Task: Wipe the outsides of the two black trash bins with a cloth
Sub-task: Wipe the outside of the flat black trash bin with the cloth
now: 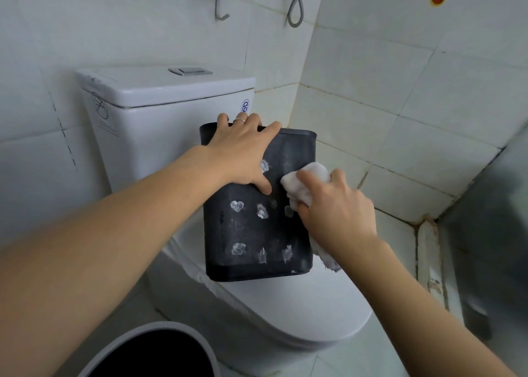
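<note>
- Black trash bin, rectangular, is seen resting on the closed toilet lid, near the lid's rear edge and in front of the cistern; its broad face is turned toward the camera and is marked with several whitish smudges.
- At the lower left edge of the view, a round bin with a grey rim and a dark inside is seen on the floor, beside the toilet's left side.
- The left hand is laid over the black trash bin's upper left corner: the fingers are hooked over the far top rim, and the thumb is pressed flat on the front face. A ring is worn on one finger.
- The bin is thus gripped by the left hand at its top edge.
- The right hand is closed around a white cloth, which is bunched in the fingers and pressed against the bin's front face near its right edge.
- A loose end of the cloth is seen hanging below the right wrist, beside the bin's lower right corner.
- The two hands are held apart, with the smudged face between them.
- White wall tiles are seen behind and to the right, with a shower hose hanging at the top.
</note>
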